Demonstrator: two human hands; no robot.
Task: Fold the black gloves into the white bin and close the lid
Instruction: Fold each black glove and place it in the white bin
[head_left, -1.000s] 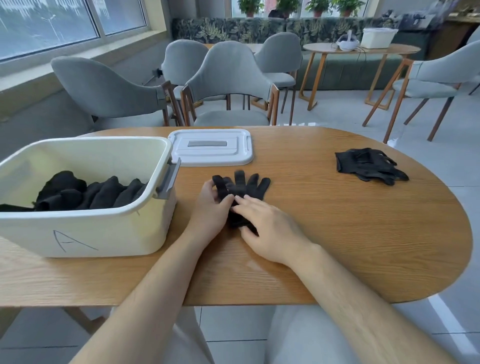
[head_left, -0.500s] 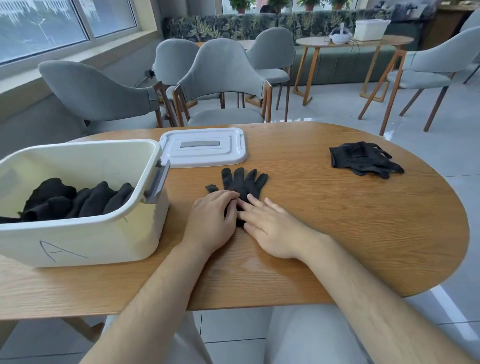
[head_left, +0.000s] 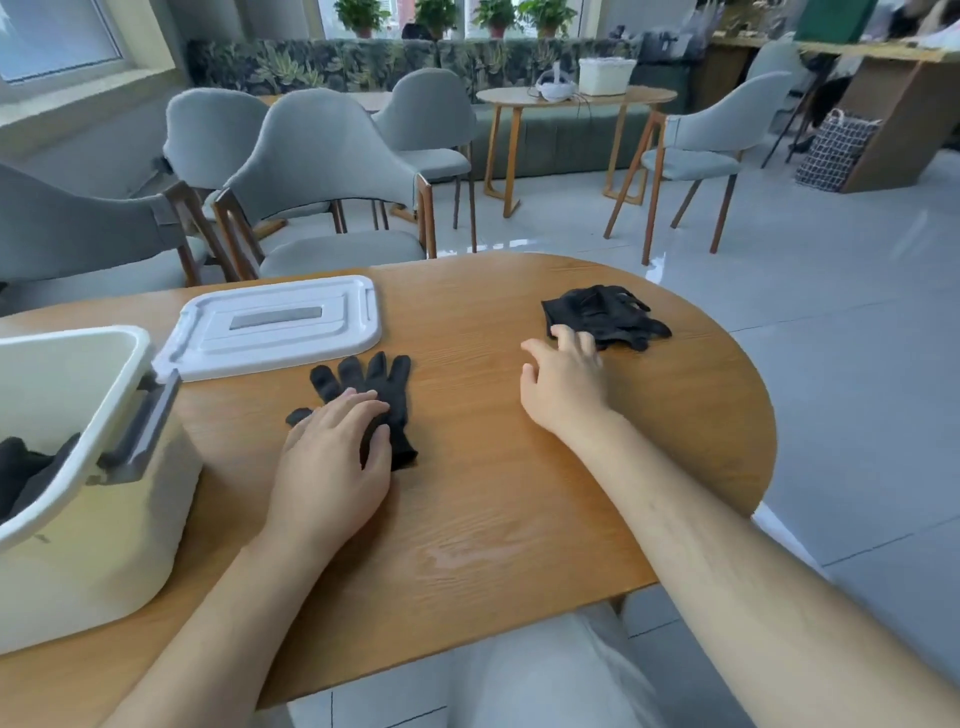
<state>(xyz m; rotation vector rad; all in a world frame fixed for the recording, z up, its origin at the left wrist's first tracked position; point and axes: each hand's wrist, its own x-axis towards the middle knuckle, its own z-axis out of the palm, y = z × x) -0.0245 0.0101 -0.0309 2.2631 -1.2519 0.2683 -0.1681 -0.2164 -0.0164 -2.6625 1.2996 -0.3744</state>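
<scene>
Since a second ago the right hand (head_left: 563, 384) has left the flat black knitted glove (head_left: 387, 389) and reached across the oval wooden table (head_left: 519, 493) to the loose heap of black gloves (head_left: 602, 312) at far right, fingers slightly apart and loosely bent, tips touching the heap's near edge. Its partner, the left hand (head_left: 332, 457), lies flat on the single glove, fingers straight and close together. At left stands the open white plastic bin (head_left: 78, 545) with folded black gloves (head_left: 26, 467) inside, its white rectangular lid (head_left: 275, 325) flat on the table just beyond it, grey upholstered chairs (head_left: 322, 171) behind
</scene>
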